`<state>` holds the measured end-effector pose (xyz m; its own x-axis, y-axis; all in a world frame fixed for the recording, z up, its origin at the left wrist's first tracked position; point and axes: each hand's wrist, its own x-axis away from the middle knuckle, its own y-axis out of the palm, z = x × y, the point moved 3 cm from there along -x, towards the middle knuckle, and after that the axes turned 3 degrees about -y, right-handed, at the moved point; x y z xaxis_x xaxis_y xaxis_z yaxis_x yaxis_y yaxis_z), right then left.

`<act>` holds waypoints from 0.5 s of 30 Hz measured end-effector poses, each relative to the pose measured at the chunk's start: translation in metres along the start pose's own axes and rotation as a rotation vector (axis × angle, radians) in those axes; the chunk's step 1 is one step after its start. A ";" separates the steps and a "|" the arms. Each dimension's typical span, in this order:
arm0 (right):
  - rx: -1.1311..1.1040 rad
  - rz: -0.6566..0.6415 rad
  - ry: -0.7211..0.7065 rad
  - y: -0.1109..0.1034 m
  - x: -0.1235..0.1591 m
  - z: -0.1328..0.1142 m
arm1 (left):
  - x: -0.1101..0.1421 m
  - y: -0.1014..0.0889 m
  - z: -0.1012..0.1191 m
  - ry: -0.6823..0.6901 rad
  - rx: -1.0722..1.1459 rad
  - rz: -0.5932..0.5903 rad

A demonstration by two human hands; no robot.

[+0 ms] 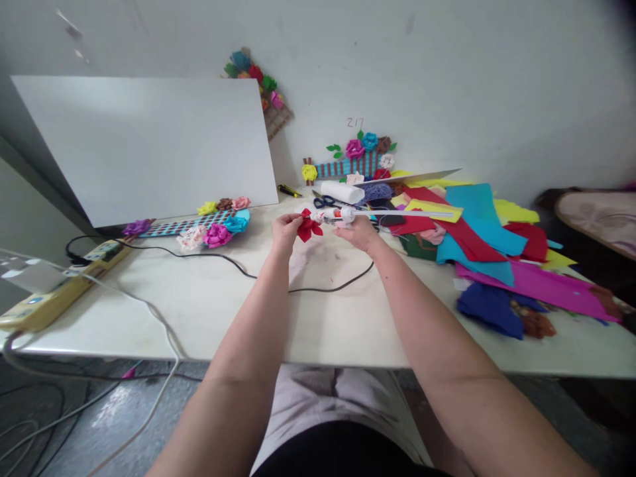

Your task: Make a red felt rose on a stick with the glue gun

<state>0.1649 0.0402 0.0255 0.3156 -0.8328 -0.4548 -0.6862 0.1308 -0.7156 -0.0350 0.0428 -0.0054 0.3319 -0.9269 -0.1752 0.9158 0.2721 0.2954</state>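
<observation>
Between the fingers of my left hand [285, 232] is a red paper flower [310, 226], its petals spread toward the right. My right hand [360, 233] is wrapped round a white hot glue gun [330, 215], whose nozzle points left at the flower. A long whitish glue stick [407, 212] sticks out of the gun's back end to the right. Both hands are over the table, close together. Whether the nozzle touches the flower I cannot tell.
Colored paper sheets [477, 232] pile up at right. Scissors [324, 201], a white roll [342, 192] and a cutter [289, 191] lie behind my hands. Flower-decorated pieces [218, 225] rest at left and back. A black cable [322, 289] crosses the table near a power strip [50, 298].
</observation>
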 end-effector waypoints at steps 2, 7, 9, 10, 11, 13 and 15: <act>-0.058 0.015 0.006 0.001 0.000 0.003 | 0.000 0.000 0.000 -0.002 0.001 0.004; -0.282 0.031 0.064 0.002 0.002 0.005 | -0.001 0.000 0.000 0.001 -0.019 0.021; -0.392 0.027 0.097 0.002 0.003 0.003 | 0.000 0.000 0.000 0.001 -0.025 0.021; -0.453 0.024 0.109 0.002 0.004 0.001 | 0.000 0.000 0.000 -0.002 -0.021 0.017; -0.517 0.025 0.115 0.001 0.005 -0.001 | 0.001 0.000 0.001 -0.006 -0.010 0.011; -0.640 0.036 0.112 0.000 0.006 -0.005 | 0.001 0.001 0.001 -0.017 0.016 -0.005; -0.738 0.065 0.104 -0.003 0.007 -0.008 | 0.002 0.001 0.001 -0.026 0.035 -0.020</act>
<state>0.1638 0.0297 0.0285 0.2205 -0.8872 -0.4053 -0.9745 -0.1827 -0.1304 -0.0338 0.0409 -0.0046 0.3068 -0.9388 -0.1569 0.9136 0.2442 0.3252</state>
